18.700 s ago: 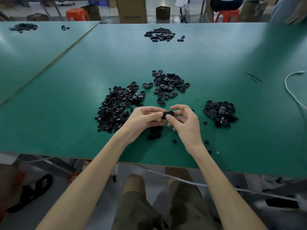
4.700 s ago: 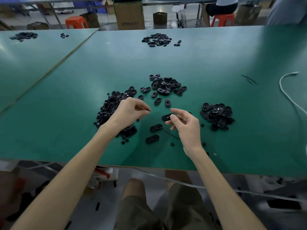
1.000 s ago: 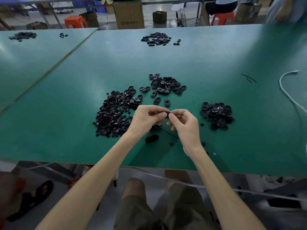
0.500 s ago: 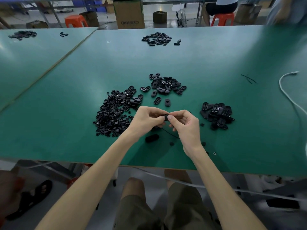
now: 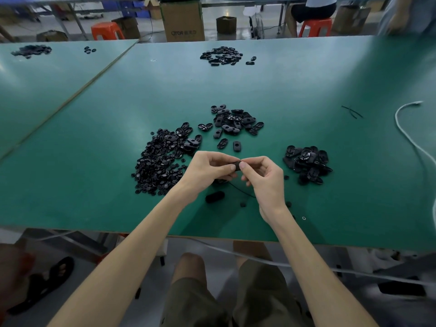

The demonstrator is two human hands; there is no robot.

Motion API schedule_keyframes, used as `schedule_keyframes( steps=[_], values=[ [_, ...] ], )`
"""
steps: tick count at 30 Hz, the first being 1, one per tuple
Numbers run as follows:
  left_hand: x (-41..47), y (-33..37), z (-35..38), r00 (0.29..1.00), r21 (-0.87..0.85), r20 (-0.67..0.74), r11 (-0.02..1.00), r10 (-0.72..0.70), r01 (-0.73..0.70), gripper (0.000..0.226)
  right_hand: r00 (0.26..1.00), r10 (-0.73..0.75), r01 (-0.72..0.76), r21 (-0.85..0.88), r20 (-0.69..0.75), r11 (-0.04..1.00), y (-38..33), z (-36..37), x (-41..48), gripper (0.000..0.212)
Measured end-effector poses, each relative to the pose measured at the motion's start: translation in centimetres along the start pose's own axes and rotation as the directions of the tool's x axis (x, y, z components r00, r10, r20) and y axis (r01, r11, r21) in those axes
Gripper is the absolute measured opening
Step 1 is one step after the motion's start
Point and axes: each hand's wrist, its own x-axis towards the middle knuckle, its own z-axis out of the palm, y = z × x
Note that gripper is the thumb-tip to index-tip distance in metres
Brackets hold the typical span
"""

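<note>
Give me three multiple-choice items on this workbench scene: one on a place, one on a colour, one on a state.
1. The heap of smallest black pieces lies:
A. on the table beside the left hand
B. in a cardboard box
C. on an orange stool

2. The table top is:
A. red
B. white
C. green

3. The black part at the fingertips is:
A. lying loose on the table
B. pinched by the left hand and the right hand together
C. dropped on the floor

Answers:
1 A, the heap spreads just left of that hand.
2 C, the surface is green throughout.
3 B, both hands close on it from either side.
</note>
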Motion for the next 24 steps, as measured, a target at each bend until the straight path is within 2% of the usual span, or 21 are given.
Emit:
schedule_keyframes(
  steps=[19, 24],
  values=[
    [0.0, 0.0, 0.0, 1.000, 0.050, -0.017, 0.999, -0.011, 0.011, 0.017, 1.000, 0.011, -0.010, -0.047, 0.010, 0.999, 0.0, 0.1, 0.0, 0.005],
    [0.5, 0.9, 0.0, 0.996, 0.116, -0.044, 0.991, 0.076, -0.070, 0.018, 1.000, 0.005, -0.006, -0.027, -0.030, 1.000, -0.1, 0.3, 0.0, 0.004]
  ],
)
